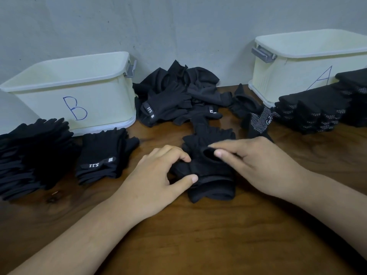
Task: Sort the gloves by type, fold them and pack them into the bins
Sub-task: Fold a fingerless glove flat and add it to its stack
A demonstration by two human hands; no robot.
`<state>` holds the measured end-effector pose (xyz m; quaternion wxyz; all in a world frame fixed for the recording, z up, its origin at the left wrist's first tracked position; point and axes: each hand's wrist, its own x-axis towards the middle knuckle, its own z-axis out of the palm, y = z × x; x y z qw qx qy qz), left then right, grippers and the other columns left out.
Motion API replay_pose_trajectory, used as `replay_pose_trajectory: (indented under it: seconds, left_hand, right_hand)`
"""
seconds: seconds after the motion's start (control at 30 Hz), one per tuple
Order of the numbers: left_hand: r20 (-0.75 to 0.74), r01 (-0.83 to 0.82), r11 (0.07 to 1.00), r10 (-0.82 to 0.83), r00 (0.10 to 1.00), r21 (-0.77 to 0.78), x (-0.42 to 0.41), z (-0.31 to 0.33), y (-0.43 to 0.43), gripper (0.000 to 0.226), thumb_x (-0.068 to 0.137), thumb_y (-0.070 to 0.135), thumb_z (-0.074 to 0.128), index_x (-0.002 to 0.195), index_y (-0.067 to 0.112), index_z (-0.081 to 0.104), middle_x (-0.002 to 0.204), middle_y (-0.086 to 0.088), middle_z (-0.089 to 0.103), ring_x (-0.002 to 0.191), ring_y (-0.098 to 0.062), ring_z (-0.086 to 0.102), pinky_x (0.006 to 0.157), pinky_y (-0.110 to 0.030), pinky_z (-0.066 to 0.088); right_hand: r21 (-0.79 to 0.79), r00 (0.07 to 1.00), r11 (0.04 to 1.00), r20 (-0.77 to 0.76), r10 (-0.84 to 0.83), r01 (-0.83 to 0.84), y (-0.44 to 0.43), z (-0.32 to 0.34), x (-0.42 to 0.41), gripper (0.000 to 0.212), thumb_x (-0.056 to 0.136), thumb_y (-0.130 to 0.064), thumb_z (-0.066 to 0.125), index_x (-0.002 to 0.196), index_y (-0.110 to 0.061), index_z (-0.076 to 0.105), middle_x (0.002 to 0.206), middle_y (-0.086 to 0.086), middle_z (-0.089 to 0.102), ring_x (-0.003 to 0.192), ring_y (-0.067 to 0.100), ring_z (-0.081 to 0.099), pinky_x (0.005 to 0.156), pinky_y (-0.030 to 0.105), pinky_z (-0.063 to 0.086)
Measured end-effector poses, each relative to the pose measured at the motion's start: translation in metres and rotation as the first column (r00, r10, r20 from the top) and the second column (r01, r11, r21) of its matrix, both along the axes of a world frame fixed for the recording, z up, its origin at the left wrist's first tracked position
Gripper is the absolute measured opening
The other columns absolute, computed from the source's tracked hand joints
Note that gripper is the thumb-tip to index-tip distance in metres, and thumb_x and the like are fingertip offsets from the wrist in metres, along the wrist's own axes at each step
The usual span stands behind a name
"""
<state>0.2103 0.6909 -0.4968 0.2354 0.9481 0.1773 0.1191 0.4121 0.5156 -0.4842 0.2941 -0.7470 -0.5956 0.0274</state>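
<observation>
Left hand (pixel 158 171): forearm reaching in from lower left, palm down, fingers curled, thumb laid along the fabric; grips the left edge of the black glove (pixel 212 181).

Right hand (pixel 260 165): forearm from lower right, forefinger and thumb pointing left, pinching a raised fold of the same glove.

Black glove: flat on the wooden table (pixel 198 245), centre, between both hands, its fingers pointing away.

Unsorted heap (pixel 178 96): behind it, against the wall.

Bin B (pixel 79 92): rear left, with two plain stacks (pixel 103 155) in front of it.

Bin A (pixel 297 64): rear right, with dotted stacks (pixel 317 110) before it.
</observation>
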Motion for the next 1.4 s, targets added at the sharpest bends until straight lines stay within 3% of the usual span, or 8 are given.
replay_pose_trajectory:
  seconds: [0.2,0.3,0.53,0.63,0.73,1.0,1.17,1.4]
  left_hand:
    - [-0.013,-0.049,0.999,0.048,0.999,-0.024,0.0,0.0,-0.004,0.051,0.09,0.071,0.06,0.135,0.053,0.046,0.119,0.048,0.04,0.12,0.024,0.032,0.097,-0.019,0.037]
    - [0.007,-0.07,0.992,0.071,0.997,-0.101,0.0,-0.001,-0.003,0.063,0.087,0.074,0.065,0.14,0.055,0.037,0.125,0.046,0.045,0.122,0.014,0.045,0.11,-0.025,0.041]
    - [0.011,-0.152,0.969,0.157,0.988,-0.197,0.002,-0.001,-0.002,0.116,0.083,0.063,0.077,0.165,0.048,-0.004,0.13,0.038,0.049,0.104,0.014,0.057,0.089,-0.003,0.041]
    - [0.019,-0.123,0.975,0.129,0.992,-0.183,0.002,-0.002,-0.002,0.107,0.08,0.07,0.073,0.16,0.058,0.002,0.147,0.025,0.049,0.134,-0.002,0.049,0.112,-0.029,0.044]
    - [0.016,-0.101,0.975,0.106,0.994,-0.198,0.0,-0.004,-0.001,0.091,0.079,0.073,0.068,0.153,0.067,0.017,0.146,0.018,0.051,0.128,-0.005,0.054,0.108,-0.039,0.05]
    - [0.094,-0.129,0.97,0.151,0.984,-0.206,-0.001,-0.003,0.003,0.057,0.087,0.056,0.07,0.14,0.06,0.048,0.137,0.024,0.059,0.117,-0.002,0.063,0.104,-0.019,0.045]
    - [0.28,-0.173,0.957,0.237,0.93,-0.235,-0.003,0.001,0.002,0.03,0.097,0.036,0.071,0.12,0.055,0.069,0.112,0.02,0.072,0.103,-0.007,0.069,0.096,-0.032,0.055]
    - [0.24,-0.116,0.992,0.125,0.963,-0.051,-0.005,0.011,0.0,0.037,0.089,0.036,0.075,0.12,0.044,0.056,0.099,0.017,0.06,0.105,-0.008,0.057,0.081,-0.022,0.047]
  right_hand:
    - [0.36,0.974,0.927,-0.225,-0.025,0.107,-0.003,0.008,-0.003,0.031,0.109,-0.027,0.056,0.137,-0.031,0.069,0.129,-0.03,0.07,0.125,-0.007,0.064,0.104,0.013,0.048]
    - [0.294,0.996,0.955,-0.091,-0.014,0.04,-0.007,0.014,-0.007,0.034,0.109,-0.033,0.055,0.14,-0.027,0.069,0.133,-0.023,0.07,0.126,-0.008,0.063,0.105,0.016,0.05]
    - [0.0,0.979,0.991,0.158,0.13,-0.132,-0.01,0.014,-0.008,0.043,0.112,-0.047,0.045,0.143,-0.028,0.067,0.133,-0.016,0.072,0.124,-0.003,0.064,0.103,0.013,0.05]
    - [-0.053,0.973,0.985,0.161,0.168,-0.162,-0.01,0.011,-0.011,0.044,0.112,-0.049,0.043,0.145,-0.03,0.065,0.134,-0.017,0.071,0.127,-0.004,0.062,0.105,0.016,0.05]
    - [-0.063,0.97,0.982,0.159,0.184,-0.176,-0.011,0.01,-0.013,0.044,0.113,-0.049,0.042,0.146,-0.03,0.065,0.134,-0.017,0.072,0.125,-0.004,0.063,0.103,0.017,0.051]
    - [-0.116,0.973,0.97,0.07,0.222,-0.213,-0.01,0.006,-0.01,0.04,0.113,-0.052,0.041,0.145,-0.039,0.061,0.126,-0.021,0.074,0.114,-0.005,0.068,0.094,0.025,0.058]
    - [-0.121,0.974,0.968,-0.084,0.209,-0.218,-0.009,0.008,-0.006,0.037,0.112,-0.046,0.047,0.141,-0.036,0.067,0.119,-0.028,0.074,0.106,-0.012,0.068,0.089,0.016,0.055]
    - [-0.136,0.973,0.965,-0.082,0.214,-0.224,-0.01,0.008,-0.005,0.043,0.103,-0.056,0.057,0.139,-0.037,0.07,0.133,-0.028,0.069,0.118,-0.016,0.062,0.102,0.016,0.051]
